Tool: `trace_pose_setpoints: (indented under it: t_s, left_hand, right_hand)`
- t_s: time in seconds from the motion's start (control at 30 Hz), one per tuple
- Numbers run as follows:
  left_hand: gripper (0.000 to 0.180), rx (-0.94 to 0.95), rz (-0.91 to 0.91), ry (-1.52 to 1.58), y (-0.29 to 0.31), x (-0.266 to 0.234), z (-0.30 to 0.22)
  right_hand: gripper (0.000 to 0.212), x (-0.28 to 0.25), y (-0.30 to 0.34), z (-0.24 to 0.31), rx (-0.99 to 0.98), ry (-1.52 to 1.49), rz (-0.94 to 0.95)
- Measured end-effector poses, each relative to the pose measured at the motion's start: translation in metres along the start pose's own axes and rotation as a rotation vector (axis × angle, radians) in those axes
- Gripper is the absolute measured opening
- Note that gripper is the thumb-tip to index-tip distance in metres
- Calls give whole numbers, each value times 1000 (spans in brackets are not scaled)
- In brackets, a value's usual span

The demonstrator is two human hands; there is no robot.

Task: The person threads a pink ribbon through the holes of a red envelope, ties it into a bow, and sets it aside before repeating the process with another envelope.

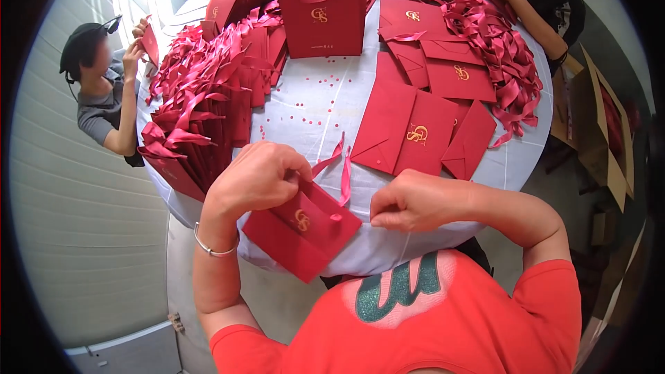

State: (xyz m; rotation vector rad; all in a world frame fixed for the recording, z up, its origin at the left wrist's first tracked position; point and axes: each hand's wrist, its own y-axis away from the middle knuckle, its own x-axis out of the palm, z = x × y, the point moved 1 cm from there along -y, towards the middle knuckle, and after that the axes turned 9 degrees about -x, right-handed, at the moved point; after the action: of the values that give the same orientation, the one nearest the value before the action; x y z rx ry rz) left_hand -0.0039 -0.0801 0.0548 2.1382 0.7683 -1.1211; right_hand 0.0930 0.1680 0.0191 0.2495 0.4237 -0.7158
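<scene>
A small red paper gift bag with gold lettering lies flat and slanted at the table's near edge, one corner sticking out past it. My left hand is closed on the bag's upper left edge. Pink ribbon handles run from the bag's top onto the white cloth, and a short pink ribbon end shows on its face. To the right of the bag, my right hand is closed in a pinch just above the cloth, apart from the bag. Whatever its fingertips hold, if anything, is hidden.
Ribboned red bags are piled on the left of the round table, and a bag stands upright at the back. Flat red envelopes lie right. Small red dots dot the cloth. One person sits left, another right beside an open carton.
</scene>
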Motion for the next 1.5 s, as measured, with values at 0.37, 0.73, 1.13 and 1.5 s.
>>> trace_pose_setpoints:
  t_s: [0.37,0.73,1.13,1.5]
  left_hand:
    - [22,-35,-574,219,49,51,-7]
    - [43,-219,-629,121,55,96,-4]
    - [40,-281,-778,-69,46,108,-2]
    - [41,-278,-819,-50,41,110,-2]
  right_hand:
    - [13,-26,-49,-42,-441,742,-366]
    - [8,-23,-63,-37,-476,725,-270]
    - [9,-25,-66,-48,-453,894,-299]
    - [11,-30,-51,-49,-539,981,-182]
